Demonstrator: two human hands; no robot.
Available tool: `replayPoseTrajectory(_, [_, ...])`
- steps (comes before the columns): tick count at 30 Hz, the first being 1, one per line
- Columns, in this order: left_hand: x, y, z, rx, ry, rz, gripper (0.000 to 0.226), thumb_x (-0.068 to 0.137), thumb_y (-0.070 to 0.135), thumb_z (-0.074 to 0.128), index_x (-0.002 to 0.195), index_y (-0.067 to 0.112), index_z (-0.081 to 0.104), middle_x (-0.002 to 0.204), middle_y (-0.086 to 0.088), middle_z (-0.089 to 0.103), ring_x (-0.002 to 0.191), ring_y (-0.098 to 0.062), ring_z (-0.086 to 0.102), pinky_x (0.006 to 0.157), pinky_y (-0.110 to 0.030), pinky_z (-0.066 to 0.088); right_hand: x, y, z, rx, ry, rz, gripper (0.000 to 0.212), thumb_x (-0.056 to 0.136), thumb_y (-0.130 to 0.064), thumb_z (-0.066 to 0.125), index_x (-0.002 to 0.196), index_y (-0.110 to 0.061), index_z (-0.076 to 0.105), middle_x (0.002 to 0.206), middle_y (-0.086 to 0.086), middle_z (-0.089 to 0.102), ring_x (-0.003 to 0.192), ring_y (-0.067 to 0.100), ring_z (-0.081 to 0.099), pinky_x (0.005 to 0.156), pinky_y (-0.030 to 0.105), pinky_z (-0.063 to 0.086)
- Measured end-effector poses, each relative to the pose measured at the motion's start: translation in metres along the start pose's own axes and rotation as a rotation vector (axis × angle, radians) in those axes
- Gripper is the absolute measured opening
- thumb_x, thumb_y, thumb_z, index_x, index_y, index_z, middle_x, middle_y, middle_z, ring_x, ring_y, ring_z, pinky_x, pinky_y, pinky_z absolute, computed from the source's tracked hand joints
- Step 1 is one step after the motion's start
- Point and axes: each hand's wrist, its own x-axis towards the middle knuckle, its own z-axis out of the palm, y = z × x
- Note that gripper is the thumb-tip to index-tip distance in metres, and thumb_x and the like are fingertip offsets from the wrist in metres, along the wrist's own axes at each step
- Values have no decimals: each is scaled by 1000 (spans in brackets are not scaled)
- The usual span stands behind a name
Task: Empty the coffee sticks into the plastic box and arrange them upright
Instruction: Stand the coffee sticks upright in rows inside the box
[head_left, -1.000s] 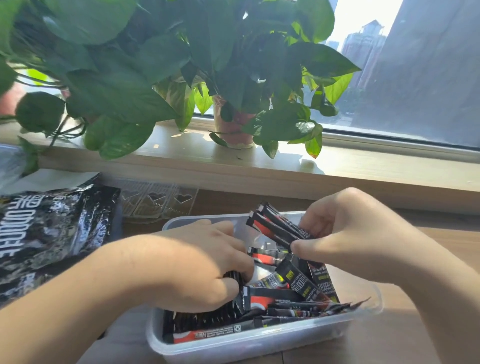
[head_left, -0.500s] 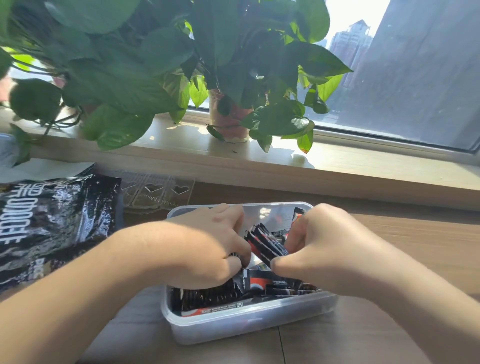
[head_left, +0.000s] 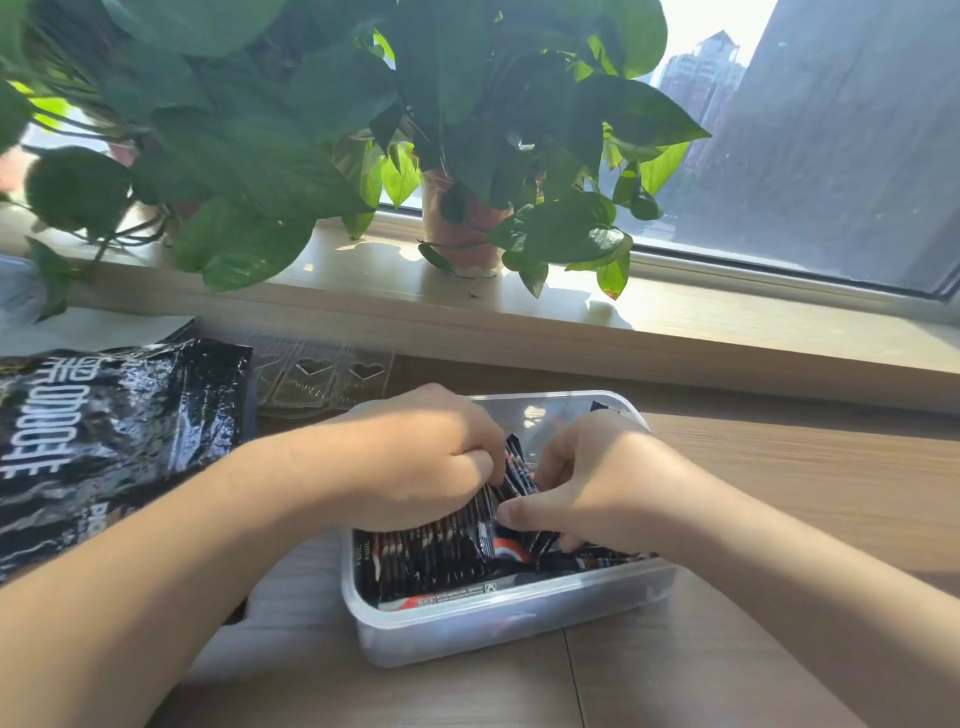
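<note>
While your left hand is clamping curled fingers on the upright row of coffee sticks in the plastic box, your right hand is pinching a bunch beside it, likely calling for tucking in upright next.

Hands on coffee sticks in box

Bare forearms, left hand, right hand
</note>
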Motion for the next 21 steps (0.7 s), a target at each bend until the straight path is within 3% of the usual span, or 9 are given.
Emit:
replayPoseTrajectory(2, [0,-2,2,-40,83,56,39,76,31,35,96,33,69,106,18,61,99,-7,57,90,-37,49,2,3,1,13,-4,-27,41,70,-53,83,79,-17,67,63,1,76,56,7,72,51,20,49])
replayPoseTrajectory(4, [0,-1,2,-20,101,126,47,75,18,38,106,34,70,124,22,59,114,-5,56,96,-36,48,2,4,1,52,-18,-41,40,69,-51,85,82,-17,68,71,3,77,59,7,74,61,26,55])
replayPoseTrajectory(6, [0,-3,4,20,129,181,51,79,8,46,113,36,70,132,22,60,122,-5,55,100,-30,47,2,3,1,66,-29,-40,37,70,-46,86,84,-17,69,75,5,78,57,6,73,61,26,54])
replayPoseTrajectory(9, [2,-5,8,52,243,186,33,82,6,63,101,32,72,115,20,66,106,-9,61,90,-34,52,4,3,2,61,-2,-26,34,71,-36,84,81,-7,68,72,10,77,54,10,73,54,23,50])
replayPoseTrajectory(11, [2,-6,9,55,290,149,22,81,7,63,86,27,68,101,17,60,91,-10,58,80,-37,53,5,4,2,59,46,-11,35,69,-31,81,78,-1,65,59,10,71,49,16,70,49,24,46])
replayPoseTrajectory(13, [1,-5,10,101,239,122,19,80,11,56,81,27,65,98,15,58,89,-10,55,78,-37,53,5,5,-1,34,81,9,37,67,-30,78,80,2,64,49,5,57,44,17,55,45,22,37])
replayPoseTrajectory(15, [-1,-4,10,165,166,121,23,82,14,51,88,30,67,104,16,59,97,-10,54,80,-37,53,5,4,-6,13,106,19,38,67,-28,78,81,4,62,51,3,47,46,16,42,42,23,29])
replayPoseTrajectory(19, [-2,0,9,215,107,184,28,94,17,51,107,32,71,117,18,59,113,-4,49,89,-18,38,5,6,-15,-7,100,55,34,65,-30,78,78,-2,64,52,0,51,46,16,50,43,22,36])
replayPoseTrajectory(21, [-3,0,9,229,55,210,25,98,27,50,111,30,72,115,17,58,112,-5,47,90,-18,36,6,9,-17,-20,83,70,32,65,-31,78,78,-5,66,53,0,55,47,15,54,45,22,37])
